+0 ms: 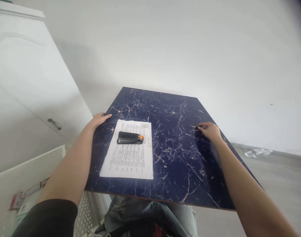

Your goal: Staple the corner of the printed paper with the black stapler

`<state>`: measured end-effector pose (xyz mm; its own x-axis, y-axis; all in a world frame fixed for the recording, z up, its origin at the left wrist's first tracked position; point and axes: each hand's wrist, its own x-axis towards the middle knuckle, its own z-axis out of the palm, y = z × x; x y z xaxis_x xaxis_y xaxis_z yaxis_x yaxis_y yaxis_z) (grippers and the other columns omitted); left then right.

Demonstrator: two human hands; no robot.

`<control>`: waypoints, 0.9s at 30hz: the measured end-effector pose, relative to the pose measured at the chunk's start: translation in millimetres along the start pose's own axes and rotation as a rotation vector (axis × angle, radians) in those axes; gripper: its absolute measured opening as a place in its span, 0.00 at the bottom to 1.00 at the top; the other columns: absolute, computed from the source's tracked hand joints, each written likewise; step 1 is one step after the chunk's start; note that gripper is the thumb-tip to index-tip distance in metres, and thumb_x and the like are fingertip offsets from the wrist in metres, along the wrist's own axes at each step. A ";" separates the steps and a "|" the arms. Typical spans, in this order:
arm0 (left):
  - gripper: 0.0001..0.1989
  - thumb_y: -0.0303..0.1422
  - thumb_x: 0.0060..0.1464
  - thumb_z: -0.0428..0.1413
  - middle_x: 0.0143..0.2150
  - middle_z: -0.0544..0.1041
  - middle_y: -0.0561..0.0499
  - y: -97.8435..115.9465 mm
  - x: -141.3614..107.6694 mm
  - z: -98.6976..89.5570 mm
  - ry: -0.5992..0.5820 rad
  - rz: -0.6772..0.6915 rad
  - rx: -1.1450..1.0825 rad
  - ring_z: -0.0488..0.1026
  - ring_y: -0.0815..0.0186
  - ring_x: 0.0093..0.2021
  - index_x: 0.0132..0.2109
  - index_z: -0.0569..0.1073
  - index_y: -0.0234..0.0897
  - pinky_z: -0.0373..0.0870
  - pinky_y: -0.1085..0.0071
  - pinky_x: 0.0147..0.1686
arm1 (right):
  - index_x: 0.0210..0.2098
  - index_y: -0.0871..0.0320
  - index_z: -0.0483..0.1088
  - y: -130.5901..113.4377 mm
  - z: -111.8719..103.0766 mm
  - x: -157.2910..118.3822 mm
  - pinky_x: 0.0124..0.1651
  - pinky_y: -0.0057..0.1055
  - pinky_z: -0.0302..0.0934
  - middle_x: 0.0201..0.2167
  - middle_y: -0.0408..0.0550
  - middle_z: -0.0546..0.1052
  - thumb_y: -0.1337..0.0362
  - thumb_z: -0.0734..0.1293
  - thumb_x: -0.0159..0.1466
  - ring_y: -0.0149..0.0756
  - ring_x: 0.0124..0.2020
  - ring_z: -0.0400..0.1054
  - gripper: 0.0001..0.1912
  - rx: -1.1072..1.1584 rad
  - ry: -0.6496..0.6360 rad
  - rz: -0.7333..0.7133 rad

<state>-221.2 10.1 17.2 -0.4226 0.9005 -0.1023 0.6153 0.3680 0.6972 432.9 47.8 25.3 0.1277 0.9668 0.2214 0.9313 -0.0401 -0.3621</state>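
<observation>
Stapler (130, 138) lying loose on printed paper (130, 164), with both hands resting at the bench (173, 108).
The stapler is sitting across the sheet's upper half, so a brush from the nearby left forearm could be enough to shift both, I judge; a jolt to the bench could slide them too. The left hand (98, 120) is touching the left edge, thumb spread on top, its other fingers mostly hiding. The right hand (211, 131) is curling, fingers nearly closed near the right edge; whether they are pinching anything, I cannot tell.
</observation>
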 end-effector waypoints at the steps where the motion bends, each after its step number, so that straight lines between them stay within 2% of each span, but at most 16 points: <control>1: 0.24 0.53 0.50 0.64 0.44 0.85 0.40 -1.6 1.7 -0.4 -0.006 -0.001 0.004 0.83 0.48 0.44 0.42 0.80 0.36 0.76 0.62 0.42 | 0.38 0.58 0.84 2.8 2.2 0.2 0.51 0.44 0.68 0.40 0.57 0.84 0.66 0.72 0.58 0.49 0.42 0.78 0.10 0.003 -0.002 -0.019; 3: 0.24 0.52 0.49 0.65 0.45 0.85 0.40 -4.3 4.7 -0.8 -0.003 0.003 0.004 0.82 0.47 0.47 0.43 0.80 0.37 0.75 0.63 0.44 | 0.34 0.57 0.83 -6.6 8.6 0.8 0.50 0.42 0.68 0.36 0.56 0.84 0.69 0.70 0.58 0.47 0.39 0.78 0.08 0.020 0.007 -0.070; 6: 0.24 0.52 0.49 0.65 0.48 0.84 0.39 -6.2 7.6 -0.3 -0.004 0.010 -0.001 0.81 0.46 0.50 0.44 0.80 0.36 0.74 0.62 0.48 | 0.34 0.57 0.83 -56.5 24.6 2.1 0.50 0.42 0.68 0.35 0.55 0.84 0.69 0.70 0.59 0.46 0.38 0.78 0.08 0.072 -0.010 -0.170; 9: 0.24 0.52 0.51 0.64 0.49 0.84 0.37 -6.5 8.3 0.5 -0.022 0.014 -0.012 0.81 0.46 0.50 0.44 0.80 0.35 0.73 0.61 0.50 | 0.40 0.57 0.83 -141.0 52.7 0.4 0.52 0.40 0.69 0.39 0.53 0.85 0.67 0.70 0.62 0.44 0.40 0.78 0.09 0.170 -0.082 -0.342; 14: 0.27 0.53 0.53 0.63 0.50 0.84 0.37 -8.9 6.8 1.4 -0.037 0.022 -0.035 0.82 0.48 0.49 0.47 0.80 0.34 0.73 0.62 0.48 | 0.41 0.55 0.84 -296.0 107.0 -8.0 0.51 0.33 0.69 0.40 0.48 0.85 0.66 0.73 0.64 0.38 0.40 0.77 0.07 0.302 -0.252 -0.584; 17: 0.27 0.54 0.52 0.64 0.50 0.84 0.36 -10.9 6.6 1.8 -0.037 0.025 -0.050 0.82 0.48 0.47 0.47 0.80 0.34 0.74 0.62 0.45 | 0.40 0.57 0.83 -357.2 128.3 -9.2 0.50 0.33 0.69 0.37 0.50 0.84 0.68 0.73 0.64 0.38 0.39 0.77 0.06 0.346 -0.317 -0.622; 19: 0.27 0.54 0.50 0.65 0.49 0.84 0.36 -11.7 7.6 2.0 -0.024 0.031 -0.059 0.82 0.47 0.48 0.46 0.81 0.34 0.74 0.62 0.46 | 0.38 0.58 0.83 -379.0 137.9 -7.3 0.51 0.33 0.68 0.36 0.51 0.84 0.70 0.74 0.63 0.39 0.38 0.77 0.04 0.357 -0.348 -0.625; 21: 0.26 0.53 0.48 0.66 0.49 0.84 0.36 -12.1 9.3 2.2 -0.007 0.039 -0.068 0.82 0.45 0.49 0.44 0.81 0.35 0.73 0.61 0.47 | 0.36 0.59 0.83 -388.0 143.7 -4.4 0.51 0.34 0.68 0.35 0.52 0.84 0.71 0.76 0.61 0.40 0.39 0.77 0.04 0.366 -0.365 -0.621; 25: 0.24 0.51 0.48 0.67 0.48 0.84 0.36 -13.4 12.3 3.4 0.007 0.043 -0.085 0.81 0.44 0.51 0.42 0.81 0.35 0.72 0.60 0.50 | 0.43 0.60 0.83 -380.8 139.7 -5.7 0.51 0.33 0.67 0.39 0.53 0.84 0.69 0.76 0.61 0.39 0.40 0.76 0.11 0.416 -0.342 -0.600; 27: 0.23 0.51 0.48 0.68 0.46 0.84 0.36 -14.3 12.1 4.6 0.008 0.038 -0.103 0.81 0.44 0.50 0.40 0.81 0.36 0.72 0.60 0.49 | 0.47 0.60 0.81 -368.2 130.4 -16.3 0.51 0.33 0.67 0.42 0.52 0.84 0.65 0.72 0.65 0.39 0.41 0.76 0.11 0.456 -0.297 -0.568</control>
<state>-232.1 16.8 2.7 -0.4063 0.9111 -0.0692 0.5590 0.3078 0.7699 43.4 79.7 36.9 -0.4820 0.8379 0.2563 0.5864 0.5258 -0.6162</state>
